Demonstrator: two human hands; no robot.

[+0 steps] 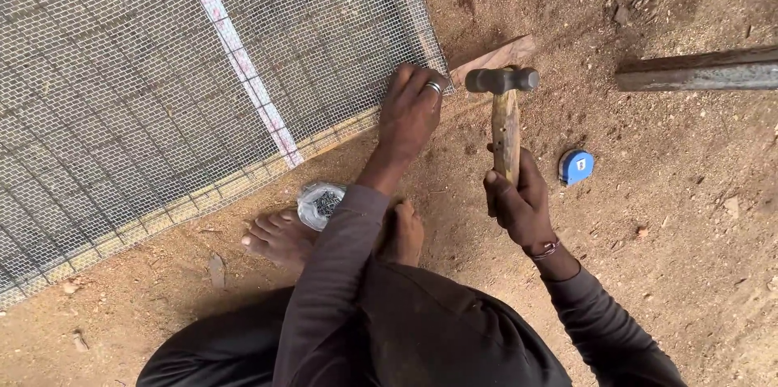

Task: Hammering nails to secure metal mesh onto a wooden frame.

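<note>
Gripping the worn wooden handle of a steel-headed ball-peen hammer [504, 103], the right hand [519, 202] had its fingers clenched round the lower end of the shaft, so that the dark metal head stood over the sandy ground just beside the corner of a wooden-framed panel of grey wire mesh [146, 95]. The left hand [411, 107], with a silver ring on one finger, lay pressed flat on that corner of the mesh, its fingers spread and bent down onto the wire rather than closed round anything; whether a nail sat under them could not be told. A pale striped band ran across the mesh from the top edge to the frame. Near the person's bare feet [284, 235] sat a small clear plastic bag of dark nails [321, 202], touching the toes. A round blue tape measure [575, 166] lay on the dirt to the right of the hammer, well apart from the mesh. Beyond it a dark weathered timber beam [697, 69] lay on the ground at the right edge.
</note>
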